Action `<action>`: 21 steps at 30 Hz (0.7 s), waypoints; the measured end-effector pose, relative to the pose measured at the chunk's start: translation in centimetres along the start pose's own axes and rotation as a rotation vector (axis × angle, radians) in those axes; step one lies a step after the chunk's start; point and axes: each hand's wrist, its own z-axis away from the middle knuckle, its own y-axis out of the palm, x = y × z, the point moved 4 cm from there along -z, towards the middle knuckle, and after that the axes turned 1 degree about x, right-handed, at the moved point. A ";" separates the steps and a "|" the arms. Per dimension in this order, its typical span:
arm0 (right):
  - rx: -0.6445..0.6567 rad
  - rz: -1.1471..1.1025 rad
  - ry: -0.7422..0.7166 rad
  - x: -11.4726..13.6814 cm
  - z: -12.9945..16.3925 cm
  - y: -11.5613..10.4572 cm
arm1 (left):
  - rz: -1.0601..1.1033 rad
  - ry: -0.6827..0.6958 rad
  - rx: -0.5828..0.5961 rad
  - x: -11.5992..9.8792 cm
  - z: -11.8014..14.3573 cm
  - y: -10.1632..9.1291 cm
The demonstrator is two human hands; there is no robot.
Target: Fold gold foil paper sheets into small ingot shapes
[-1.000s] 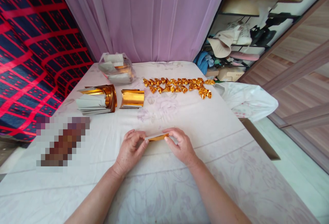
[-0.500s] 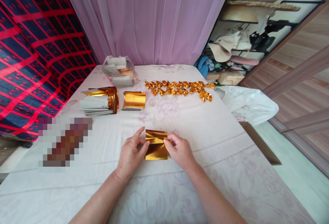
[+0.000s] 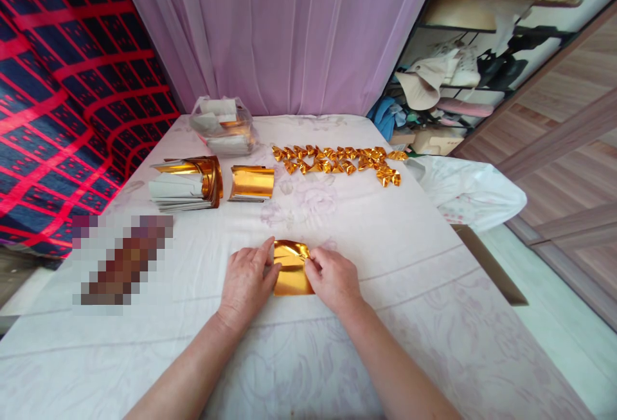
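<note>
A sheet of gold foil paper (image 3: 293,278) lies near the middle of the cloth-covered table, with a fold across its upper part. My left hand (image 3: 248,278) pinches its left edge between thumb and fingers. On the opposite side, my right hand (image 3: 335,276) grips the upper right corner, where the foil is bent and creased. Beyond the hands is a small stack of gold foil sheets (image 3: 252,183). Left of that stands a larger pile of foil sheets (image 3: 186,185), grey backs partly showing. Several folded gold foil pieces (image 3: 342,159) lie in rows at the back right.
A clear plastic bag (image 3: 224,125) of foil paper sits at the table's back left. A white plastic bag (image 3: 475,191) bulges beside the right edge, above a cardboard box (image 3: 491,265). A pixelated patch (image 3: 128,262) hides something on the left. Shelves (image 3: 463,92) stand back right.
My right hand has bent the foil's upper right corner inward, and the folded strip there is now creased. My left hand stays on the left edge. The view has shifted slightly.
</note>
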 end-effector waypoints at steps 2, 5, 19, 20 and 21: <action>0.013 0.022 0.005 0.1 0.0 0.1 | -0.026 0.019 -0.011 -0.1 0.0 -0.3; 0.021 0.045 0.022 0.1 0.0 0.1 | -0.014 0.131 -0.078 -0.7 0.1 -0.8; -0.070 -0.106 0.006 -0.4 0.2 0.2 | 0.049 0.348 0.050 -2.2 0.5 -0.6; -0.073 -0.110 -0.019 -0.4 0.3 0.2 | 0.045 0.342 0.061 -2.2 0.5 -0.6; -0.072 -0.110 -0.041 -0.4 0.3 0.2 | 0.040 0.334 0.072 -2.1 0.5 -0.5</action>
